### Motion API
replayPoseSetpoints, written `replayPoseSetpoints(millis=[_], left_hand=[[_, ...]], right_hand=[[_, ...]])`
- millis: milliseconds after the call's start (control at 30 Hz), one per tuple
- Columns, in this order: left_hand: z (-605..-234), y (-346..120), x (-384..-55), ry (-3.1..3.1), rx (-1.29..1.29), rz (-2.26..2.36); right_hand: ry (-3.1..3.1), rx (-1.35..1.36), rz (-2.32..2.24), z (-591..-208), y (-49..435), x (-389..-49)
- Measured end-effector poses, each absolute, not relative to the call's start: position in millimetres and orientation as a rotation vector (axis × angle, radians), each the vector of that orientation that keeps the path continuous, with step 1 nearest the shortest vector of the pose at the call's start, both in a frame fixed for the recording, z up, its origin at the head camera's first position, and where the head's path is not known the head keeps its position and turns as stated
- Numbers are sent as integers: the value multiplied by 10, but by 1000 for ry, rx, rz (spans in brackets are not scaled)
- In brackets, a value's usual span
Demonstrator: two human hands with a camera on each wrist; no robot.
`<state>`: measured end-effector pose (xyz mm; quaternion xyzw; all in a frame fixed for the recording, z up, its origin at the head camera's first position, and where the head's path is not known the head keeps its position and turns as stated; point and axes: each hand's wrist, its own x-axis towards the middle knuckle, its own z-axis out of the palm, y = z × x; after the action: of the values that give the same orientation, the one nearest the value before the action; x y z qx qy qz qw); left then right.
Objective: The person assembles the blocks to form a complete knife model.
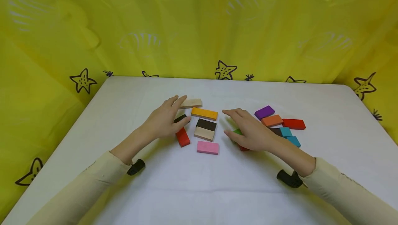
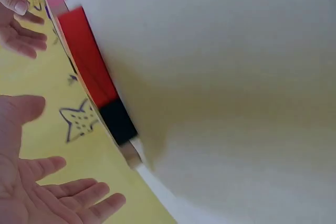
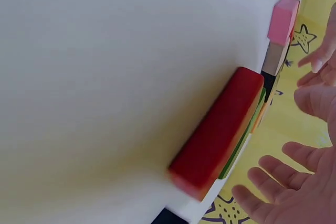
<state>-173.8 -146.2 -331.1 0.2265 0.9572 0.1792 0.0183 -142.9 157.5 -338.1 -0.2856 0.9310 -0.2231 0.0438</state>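
My left hand (image 1: 164, 118) hovers with spread fingers over the left end of a group of wooden blocks, holding none. Beneath it lie a red block (image 1: 182, 137) and a black block (image 2: 118, 121), partly hidden in the head view. My right hand (image 1: 251, 133), also spread and holding nothing, is above a green block (image 1: 238, 131) and a red block (image 3: 220, 129), both mostly covered in the head view. Between the hands lie a yellow-orange block (image 1: 204, 113), a black block (image 1: 206, 124) against a pale wood block (image 1: 204, 133), and a pink block (image 1: 207, 147).
A plain wood block (image 1: 192, 103) lies behind the left fingers. Right of my right hand are a purple block (image 1: 264, 112), an orange block (image 1: 272, 120), a red block (image 1: 294, 124), a dark block (image 1: 275, 131) and blue blocks (image 1: 286, 132). A yellow curtain (image 1: 199, 28) backs the white table (image 1: 199, 183).
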Motion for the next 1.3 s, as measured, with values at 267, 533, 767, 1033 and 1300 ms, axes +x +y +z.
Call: replayPoseSetpoints(millis=[267,533,767,1033,1300], left_hand=[[-3351,-1474,-2077,2960,625,513],[-3372,-1472,-2312,2864,546,496],[-3345,-1422,-2377,2841,522,427],[-3376,-1455,-2402,2888,536,411],[-3384,-1598,-2457,2966,652,450]], right_hand=[[2811,-824,-690,-3361,1402,-1718],[2764,-780,-684,-3377,1297,-1927],[2763,-763,-687,-3392,1249,-2042],[2765,-794,-673,-3386,1178,-2083],[2771,-802,-663,-3368,1179,-2069]])
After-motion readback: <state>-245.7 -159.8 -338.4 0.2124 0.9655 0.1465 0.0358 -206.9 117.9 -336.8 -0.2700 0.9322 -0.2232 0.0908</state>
